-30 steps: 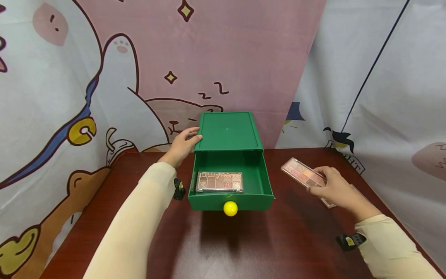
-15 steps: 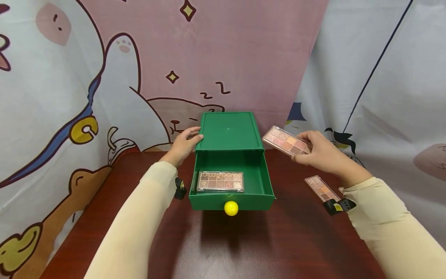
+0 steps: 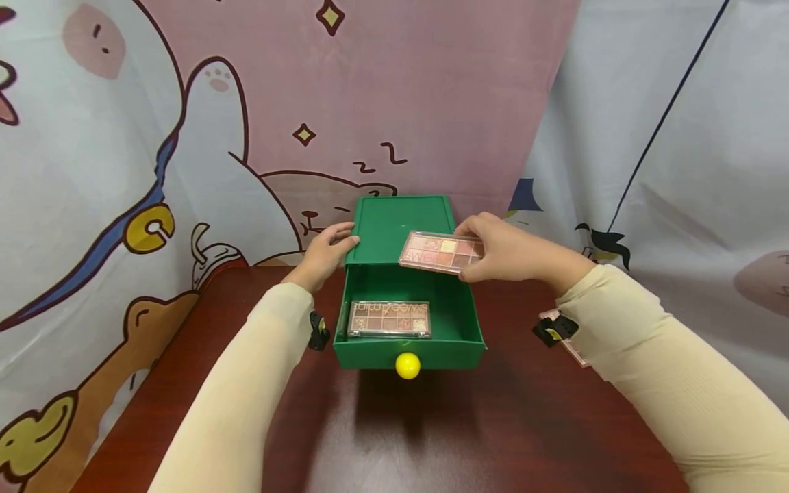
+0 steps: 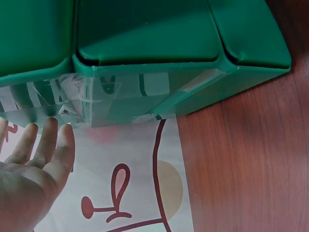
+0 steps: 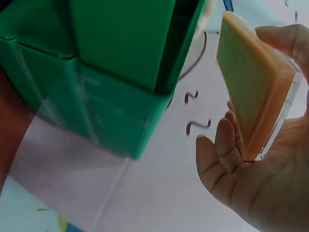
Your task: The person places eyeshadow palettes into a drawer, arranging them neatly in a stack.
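A green box [image 3: 394,216] stands on the table with its drawer [image 3: 453,352] pulled out. My left hand [image 3: 322,257] rests against the box's left side, its fingers fairly straight at the box in the left wrist view. Between the thumb and fingers of my right hand [image 3: 511,252] is an eyeshadow palette [image 3: 431,251], held above the back of the drawer. Its orange-looking underside shows in the right wrist view. Inside the drawer, toward the left, lies another eyeshadow palette [image 3: 390,320] with a clear lid.
A yellow ball knob [image 3: 407,365] sticks out from the drawer front. On the brown table [image 3: 505,424], to the right, a further palette [image 3: 576,351] lies partly hidden by the right wrist's black camera [image 3: 555,330]. A cartoon-printed cloth [image 3: 456,103] hangs behind.
My right hand has lifted the eyeshadow palette from the right side and carried it left, over the box. My left hand has stayed at the box's side.
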Demonstrator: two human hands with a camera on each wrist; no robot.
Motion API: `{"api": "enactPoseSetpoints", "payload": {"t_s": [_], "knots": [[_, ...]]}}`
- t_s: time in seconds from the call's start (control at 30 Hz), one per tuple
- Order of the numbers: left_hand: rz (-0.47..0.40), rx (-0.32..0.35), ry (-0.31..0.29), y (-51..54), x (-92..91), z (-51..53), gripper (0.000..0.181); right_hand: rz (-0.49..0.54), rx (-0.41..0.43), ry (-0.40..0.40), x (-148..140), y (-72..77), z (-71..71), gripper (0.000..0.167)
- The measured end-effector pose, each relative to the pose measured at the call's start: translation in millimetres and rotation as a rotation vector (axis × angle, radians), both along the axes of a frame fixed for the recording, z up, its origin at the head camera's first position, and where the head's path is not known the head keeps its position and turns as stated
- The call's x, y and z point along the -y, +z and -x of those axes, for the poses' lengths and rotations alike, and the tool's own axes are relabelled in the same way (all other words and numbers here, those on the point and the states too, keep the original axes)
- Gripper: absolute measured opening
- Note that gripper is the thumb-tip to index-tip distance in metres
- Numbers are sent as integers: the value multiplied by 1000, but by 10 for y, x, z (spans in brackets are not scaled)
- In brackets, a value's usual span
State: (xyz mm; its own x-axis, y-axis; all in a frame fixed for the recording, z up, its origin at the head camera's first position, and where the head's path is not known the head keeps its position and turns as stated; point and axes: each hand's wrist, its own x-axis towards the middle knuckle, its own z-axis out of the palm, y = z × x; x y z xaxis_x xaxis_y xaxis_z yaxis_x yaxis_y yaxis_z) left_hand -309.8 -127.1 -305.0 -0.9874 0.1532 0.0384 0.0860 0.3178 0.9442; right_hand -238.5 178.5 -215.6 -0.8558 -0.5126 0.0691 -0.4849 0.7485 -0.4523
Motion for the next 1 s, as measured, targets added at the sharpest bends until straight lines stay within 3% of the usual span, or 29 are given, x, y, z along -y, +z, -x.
{"api": "enactPoseSetpoints", "payload": {"t_s": [0.33,0.63,1.0], "knots": [[16,-10,11,-3,1,6,49,-152,113,140,458,101,70,52],[24,-20,5,-1,-2,0,49,-271,245,198,730,155,48,61],[23,-6,2,-1,3,5,50,-381,262,236,975,81,58,58]]}}
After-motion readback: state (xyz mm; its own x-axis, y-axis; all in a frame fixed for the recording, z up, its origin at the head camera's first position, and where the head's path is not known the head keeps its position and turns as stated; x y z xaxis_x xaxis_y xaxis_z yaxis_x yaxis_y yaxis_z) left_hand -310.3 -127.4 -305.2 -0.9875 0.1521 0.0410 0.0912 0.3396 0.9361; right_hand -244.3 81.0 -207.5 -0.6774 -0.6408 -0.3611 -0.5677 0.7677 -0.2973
